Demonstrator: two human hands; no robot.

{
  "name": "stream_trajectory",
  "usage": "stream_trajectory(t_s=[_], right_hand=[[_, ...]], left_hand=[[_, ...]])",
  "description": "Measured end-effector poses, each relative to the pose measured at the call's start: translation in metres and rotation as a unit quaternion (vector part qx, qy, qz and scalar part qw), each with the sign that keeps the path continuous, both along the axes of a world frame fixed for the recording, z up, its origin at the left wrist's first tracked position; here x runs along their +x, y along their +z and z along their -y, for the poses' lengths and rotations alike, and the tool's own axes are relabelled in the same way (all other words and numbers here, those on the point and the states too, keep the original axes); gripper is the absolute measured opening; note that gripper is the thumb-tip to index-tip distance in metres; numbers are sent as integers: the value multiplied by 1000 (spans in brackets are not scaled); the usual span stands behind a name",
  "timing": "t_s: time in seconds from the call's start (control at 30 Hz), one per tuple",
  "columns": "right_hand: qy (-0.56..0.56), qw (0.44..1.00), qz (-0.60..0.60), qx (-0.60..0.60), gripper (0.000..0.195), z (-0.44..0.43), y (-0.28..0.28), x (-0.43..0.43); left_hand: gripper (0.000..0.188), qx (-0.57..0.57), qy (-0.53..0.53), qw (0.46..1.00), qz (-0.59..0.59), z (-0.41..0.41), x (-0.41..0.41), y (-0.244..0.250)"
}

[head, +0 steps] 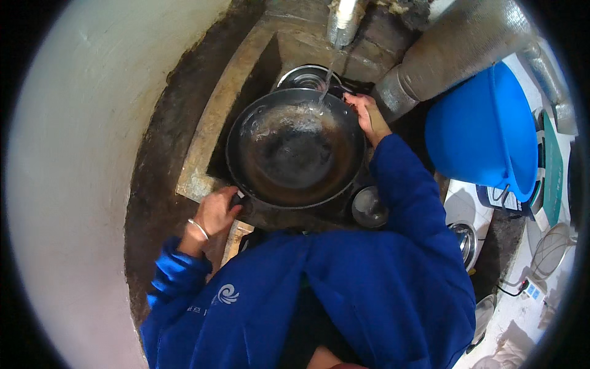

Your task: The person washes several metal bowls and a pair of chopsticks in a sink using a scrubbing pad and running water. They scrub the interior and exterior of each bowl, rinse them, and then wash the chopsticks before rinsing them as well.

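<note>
A large dark wok [295, 157] is held level in front of me by its two side handles. My left hand [216, 212] grips the handle at the lower left; a pale bangle [198, 229] circles that wrist. The other handle, at the upper right, is in my right hand [366, 115]. A thin stream of water [327, 83] falls into the far side of the wok, where it splashes and froths. Beyond the rim shows part of a round metal basin or pot [306, 76], mostly hidden behind the wok.
A foil-wrapped pipe [345, 20] hangs above the wok. Another thick wrapped duct [442, 55] slants in from the upper right. A blue bucket [479, 129] stands on the right. A small round vessel [370, 207] sits below my right forearm. A ledge [216, 110] and a wall [92, 138] border the left.
</note>
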State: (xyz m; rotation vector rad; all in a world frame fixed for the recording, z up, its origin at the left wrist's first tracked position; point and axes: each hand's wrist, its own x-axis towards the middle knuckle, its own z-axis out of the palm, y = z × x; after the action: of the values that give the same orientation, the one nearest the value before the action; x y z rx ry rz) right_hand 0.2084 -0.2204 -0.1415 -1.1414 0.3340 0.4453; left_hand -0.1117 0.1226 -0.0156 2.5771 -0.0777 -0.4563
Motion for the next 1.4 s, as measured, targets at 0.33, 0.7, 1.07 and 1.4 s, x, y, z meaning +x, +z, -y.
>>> stream_trajectory(t_s=[0.33,0.7,1.07,1.4], right_hand=[[-129,991,16,25,67,2,-96,-48],[-66,981,179,32,49,57,76,-21],[-45,970,237,-2,70,83,138,-63],[-47,908,412,-67,57,93,279,-62]], left_hand=[[38,216,-111,970,26,0,54,87],[45,23,55,995,77,-3,44,-19],[38,-181,58,979,69,-26,51,-51],[33,-214,-3,972,94,17,102,-21]])
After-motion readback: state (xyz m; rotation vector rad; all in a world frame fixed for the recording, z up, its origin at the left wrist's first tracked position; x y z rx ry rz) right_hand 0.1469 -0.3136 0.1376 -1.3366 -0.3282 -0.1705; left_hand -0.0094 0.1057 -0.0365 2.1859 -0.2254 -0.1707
